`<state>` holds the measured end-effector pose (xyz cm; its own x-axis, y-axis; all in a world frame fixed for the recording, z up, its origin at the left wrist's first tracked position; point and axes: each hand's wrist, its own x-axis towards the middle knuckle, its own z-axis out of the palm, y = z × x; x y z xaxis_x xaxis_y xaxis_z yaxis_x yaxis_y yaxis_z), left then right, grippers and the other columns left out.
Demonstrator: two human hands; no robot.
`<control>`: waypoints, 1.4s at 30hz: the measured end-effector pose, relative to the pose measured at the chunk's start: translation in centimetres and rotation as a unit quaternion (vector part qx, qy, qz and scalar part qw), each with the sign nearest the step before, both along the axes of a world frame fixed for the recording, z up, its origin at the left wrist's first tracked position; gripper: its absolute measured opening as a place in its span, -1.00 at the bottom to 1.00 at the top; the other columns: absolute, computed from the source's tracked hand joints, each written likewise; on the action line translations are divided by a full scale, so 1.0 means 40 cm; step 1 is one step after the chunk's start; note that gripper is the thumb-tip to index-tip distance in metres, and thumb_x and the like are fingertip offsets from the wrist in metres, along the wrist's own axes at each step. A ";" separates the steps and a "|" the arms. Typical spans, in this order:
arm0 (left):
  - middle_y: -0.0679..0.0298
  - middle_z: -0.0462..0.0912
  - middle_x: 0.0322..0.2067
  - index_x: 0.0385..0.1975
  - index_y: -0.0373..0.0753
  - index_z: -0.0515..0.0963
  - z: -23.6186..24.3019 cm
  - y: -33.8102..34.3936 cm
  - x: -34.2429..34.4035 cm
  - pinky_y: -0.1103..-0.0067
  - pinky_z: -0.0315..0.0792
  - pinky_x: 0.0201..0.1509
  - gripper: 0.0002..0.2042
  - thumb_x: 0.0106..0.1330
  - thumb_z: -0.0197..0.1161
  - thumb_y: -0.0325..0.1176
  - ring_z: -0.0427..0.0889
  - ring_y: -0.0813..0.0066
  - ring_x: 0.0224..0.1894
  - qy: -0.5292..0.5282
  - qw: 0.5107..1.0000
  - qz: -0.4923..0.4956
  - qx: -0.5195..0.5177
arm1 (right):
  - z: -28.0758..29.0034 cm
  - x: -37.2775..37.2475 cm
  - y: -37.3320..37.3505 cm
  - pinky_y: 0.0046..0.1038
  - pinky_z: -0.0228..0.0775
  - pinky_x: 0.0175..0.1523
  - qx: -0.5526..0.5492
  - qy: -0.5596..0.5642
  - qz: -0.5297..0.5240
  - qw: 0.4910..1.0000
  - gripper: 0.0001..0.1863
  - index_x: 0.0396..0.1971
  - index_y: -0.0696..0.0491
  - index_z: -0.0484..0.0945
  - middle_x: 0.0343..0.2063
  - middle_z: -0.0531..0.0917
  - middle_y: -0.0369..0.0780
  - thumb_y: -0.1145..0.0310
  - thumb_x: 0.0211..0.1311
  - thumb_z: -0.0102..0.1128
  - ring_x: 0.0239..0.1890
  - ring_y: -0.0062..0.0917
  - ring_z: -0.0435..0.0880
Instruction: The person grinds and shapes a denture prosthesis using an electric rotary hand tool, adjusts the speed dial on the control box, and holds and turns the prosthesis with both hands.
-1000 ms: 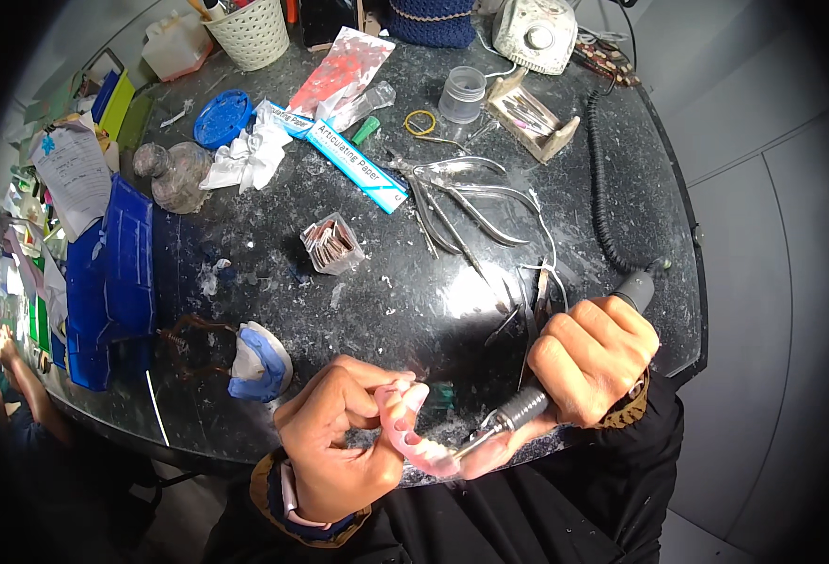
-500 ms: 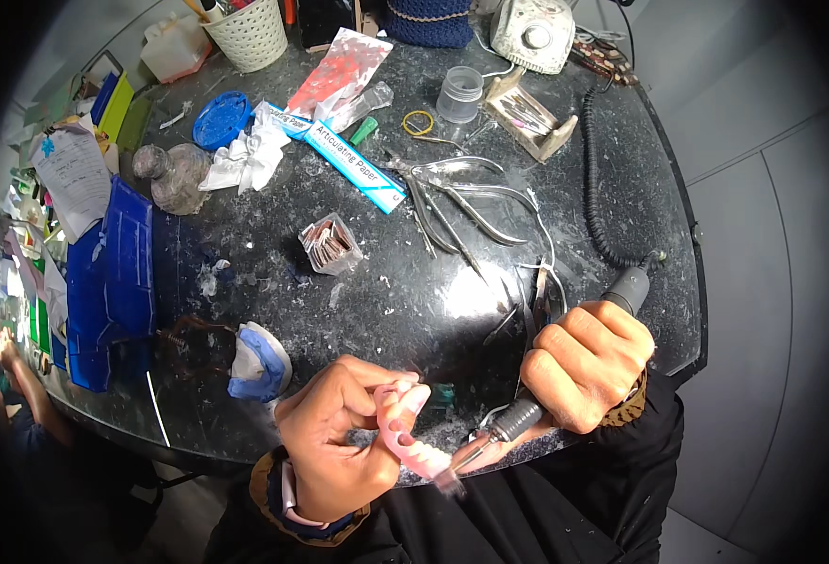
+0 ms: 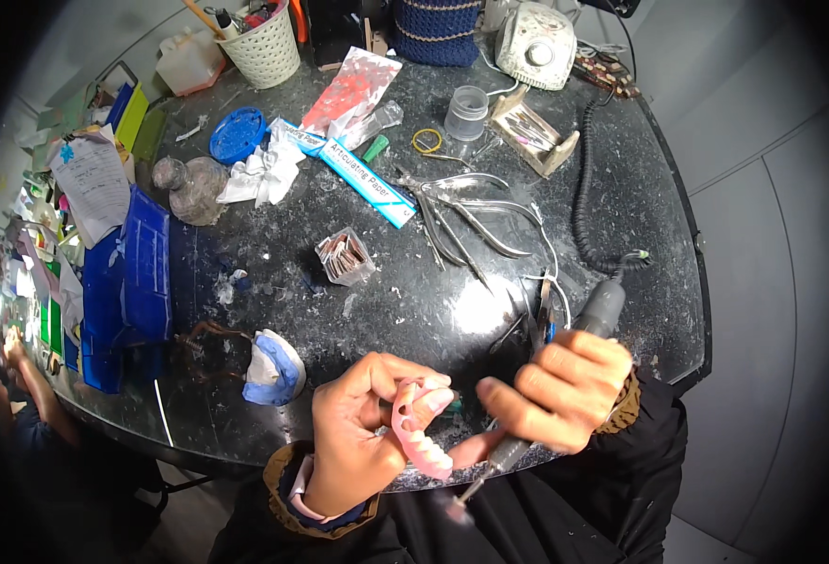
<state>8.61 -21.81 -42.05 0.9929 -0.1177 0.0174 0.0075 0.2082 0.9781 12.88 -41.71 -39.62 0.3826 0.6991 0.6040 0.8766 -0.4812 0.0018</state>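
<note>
My left hand (image 3: 358,437) is closed on a pink partial denture (image 3: 424,453) with a row of pale teeth. It pinches the denture's upper end between thumb and fingers. A dark rotary handpiece (image 3: 600,308) runs through my right hand (image 3: 565,390), whose fingers wrap round its body. At the handpiece's lower end a thin shank carries a small burr (image 3: 457,510), blurred, below the denture and apart from it. To the left of my left hand lies a dental cast (image 3: 273,368) in white and blue.
Metal pliers (image 3: 466,211) lie mid-table beyond my hands. A clear box of paper strips (image 3: 346,257) stands left of them. Blue bins (image 3: 146,268) line the left side. A coiled cord (image 3: 584,188) runs along the right. Another person's arm (image 3: 43,390) shows at far left.
The burr has come off the denture's lower end and moved downward. My right hand has shifted slightly left and loosened its forefinger; my left hand has moved a little right with the denture.
</note>
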 end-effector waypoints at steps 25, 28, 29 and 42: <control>0.08 0.59 -0.27 -0.24 -0.45 0.47 0.009 -0.010 -0.001 0.46 0.49 -0.01 -0.84 0.27 0.17 -0.50 0.62 0.35 -0.17 0.102 0.954 -0.140 -0.247 | 0.009 -0.008 -0.027 -0.65 0.12 -0.57 -0.013 0.037 0.042 0.998 -0.49 -0.14 0.07 0.60 -0.76 0.30 -0.48 0.13 -0.14 0.40 -0.71 -0.73 0.31; 0.11 0.59 -0.30 -0.27 -0.44 0.49 0.002 -0.005 0.001 0.48 0.51 -0.05 -0.86 0.26 0.19 -0.50 0.62 0.33 -0.18 0.067 0.972 -0.096 -0.205 | 0.018 0.006 -0.020 -0.65 0.02 -0.63 0.064 0.025 0.004 0.998 -0.60 -0.24 0.04 0.61 -0.75 0.25 -0.48 0.12 -0.06 0.32 -0.73 -0.73 0.24; 0.13 0.58 -0.29 -0.26 -0.43 0.50 0.000 0.002 0.000 0.48 0.51 -0.05 -0.86 0.25 0.20 -0.51 0.62 0.34 -0.16 0.078 0.969 -0.092 -0.215 | 0.010 0.024 -0.021 -0.64 0.03 -0.64 0.090 0.009 -0.002 0.996 -0.58 -0.48 -0.01 0.55 -0.76 0.25 -0.47 -0.05 -0.18 0.40 -0.76 -0.70 0.26; 0.10 0.57 -0.24 -0.17 -0.39 0.46 0.046 0.066 0.004 0.68 0.55 -0.19 -0.78 0.24 0.23 -0.46 0.62 0.44 -0.23 0.112 0.954 -0.024 -0.278 | -0.017 0.456 -0.185 -0.23 0.49 -0.17 0.108 0.085 -0.458 0.878 -0.63 -0.11 -0.22 0.52 -0.16 0.56 -0.27 0.32 0.01 0.27 -0.25 -0.16 0.62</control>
